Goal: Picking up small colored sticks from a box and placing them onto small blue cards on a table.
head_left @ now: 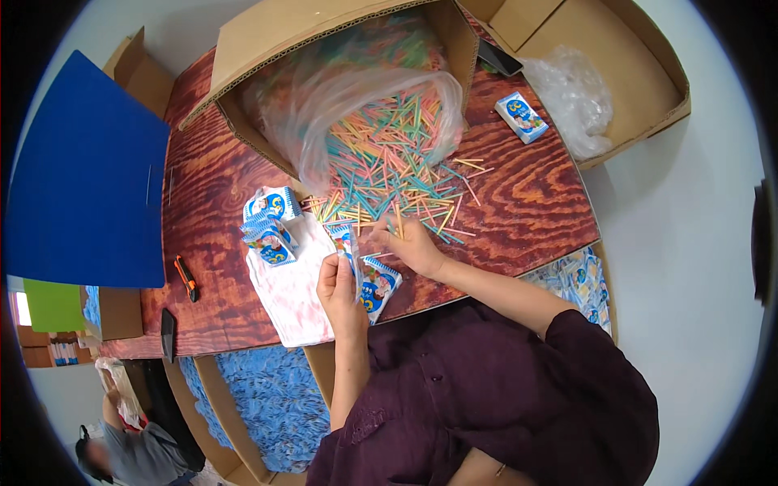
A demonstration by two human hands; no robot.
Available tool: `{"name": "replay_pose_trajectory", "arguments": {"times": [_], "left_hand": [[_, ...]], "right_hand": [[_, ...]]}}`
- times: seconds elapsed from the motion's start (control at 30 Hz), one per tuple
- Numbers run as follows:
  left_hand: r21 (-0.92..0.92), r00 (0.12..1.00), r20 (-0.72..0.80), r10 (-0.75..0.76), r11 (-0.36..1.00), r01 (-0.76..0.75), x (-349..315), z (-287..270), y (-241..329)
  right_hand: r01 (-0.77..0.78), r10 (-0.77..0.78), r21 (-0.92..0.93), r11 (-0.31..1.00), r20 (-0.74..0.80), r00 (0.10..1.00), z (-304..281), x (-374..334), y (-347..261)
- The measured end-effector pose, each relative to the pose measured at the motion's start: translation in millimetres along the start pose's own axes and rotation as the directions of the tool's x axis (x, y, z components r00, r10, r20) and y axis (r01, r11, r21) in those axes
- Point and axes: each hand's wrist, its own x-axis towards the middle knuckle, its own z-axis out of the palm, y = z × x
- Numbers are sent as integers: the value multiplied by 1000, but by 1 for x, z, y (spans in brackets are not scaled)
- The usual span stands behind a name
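Note:
My left hand (342, 293) is closed on a small blue-and-white packet (344, 238), held upright over the table's near side. Just right of it, my right hand (415, 247) pinches a thin yellow stick (398, 222) between its fingers; whether it holds more sticks is hidden. Beyond both hands, a heap of thin pastel sticks (381, 158) in pink, yellow, green and blue spills from a clear plastic bag (312, 134). Another blue-and-white packet (379, 290) lies by my left wrist. Several more packets (272, 241) are piled left of my hands on a pink-stained white cloth (296, 296).
The bag lies in a tipped cardboard box (267, 34) on the wood-patterned table (535, 202). An orange cutter (186, 279) and a dark phone (168, 334) lie left; a small carton (521, 117) lies right. Blue wrappers fill a box (271, 397) below the edge. Another person (146, 449) is at lower left.

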Motion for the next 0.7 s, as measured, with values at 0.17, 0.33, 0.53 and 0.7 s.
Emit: {"name": "replay_pose_trajectory", "arguments": {"times": [0.17, 0.33, 0.53, 0.7], "left_hand": [[-10, 1000, 1, -7, 1000, 7, -4, -9, -5], [-34, 1000, 13, 4, 999, -3, -4, -11, -10], [260, 989, 105, 108, 957, -132, 24, 11, -12], [385, 975, 205, 89, 908, -164, 30, 14, -15]], "right_hand": [[92, -104, -168, 982, -64, 993, 8, -6, 1], [76, -82, -161, 984, -26, 996, 9, -8, 3], [233, -245, -278, 932, -10, 969, 10, -6, 5], [121, -110, -429, 895, 50, 993, 9, -11, 21]]}}
